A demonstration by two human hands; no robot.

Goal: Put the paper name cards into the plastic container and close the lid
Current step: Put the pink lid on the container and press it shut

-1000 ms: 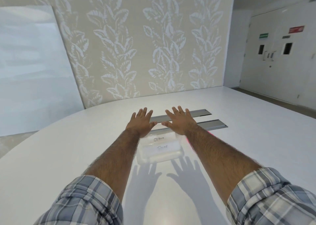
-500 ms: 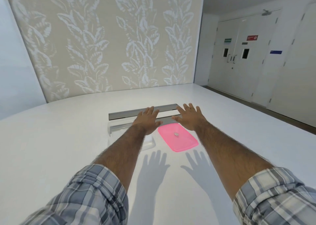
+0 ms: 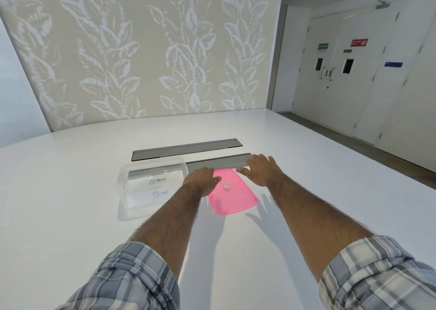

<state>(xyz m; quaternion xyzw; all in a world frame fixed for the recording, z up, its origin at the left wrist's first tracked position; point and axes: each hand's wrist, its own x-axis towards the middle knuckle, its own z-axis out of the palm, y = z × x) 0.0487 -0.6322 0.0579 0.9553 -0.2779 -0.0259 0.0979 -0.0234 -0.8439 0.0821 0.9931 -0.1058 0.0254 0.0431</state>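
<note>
A clear plastic container (image 3: 122, 182) sits open on the white table, left of centre. Paper name cards (image 3: 157, 181) lie inside it; the top one reads "OSTRICH". To its right lies the pink lid (image 3: 233, 198), flat on the table with a small vent plug in its middle. My left hand (image 3: 201, 180) hovers palm down over the lid's left far corner, fingers apart, holding nothing. My right hand (image 3: 261, 170) is spread palm down just beyond the lid's far right edge, also holding nothing.
Two grey metal cable hatches (image 3: 186, 149) are set into the white table (image 3: 70, 215) just behind the container and lid. A leaf-patterned wall stands behind the table, and white double doors (image 3: 335, 73) are at the far right.
My view swung left to right, so the container now shows left of my arms. Both hands moved from above the container over to the pink lid.
</note>
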